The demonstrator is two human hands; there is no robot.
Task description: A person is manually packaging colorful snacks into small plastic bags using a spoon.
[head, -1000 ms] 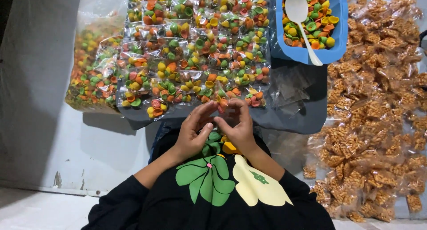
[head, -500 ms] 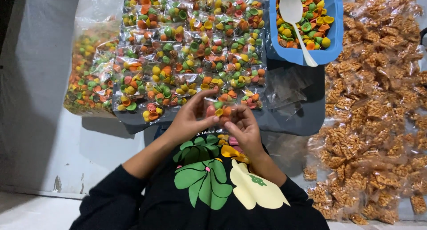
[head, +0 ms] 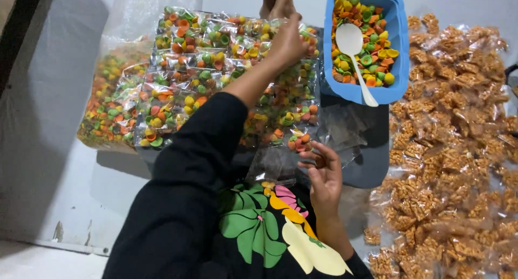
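My left hand (head: 286,40) is stretched far forward over a spread of small clear packets of colourful round snacks (head: 216,69). Its fingers are curled down onto the packets, and what they hold is hidden. My right hand (head: 322,174) stays close to my lap with fingers apart and nothing gripped. Its fingertips are beside one small filled packet (head: 299,140) and some empty clear bags (head: 345,128).
A blue tub (head: 396,52) of loose colourful snacks with a white spoon (head: 353,47) stands at the far right of the packets. Many bags of brown lattice snacks (head: 458,166) cover the right side. Bare feet (head: 275,1) show at the top edge. A grey wall panel (head: 54,149) lies left.
Both hands were together at my lap on one small packet. Now the left arm has reached forward over the pile, and the right hand has opened and stayed near my lap.
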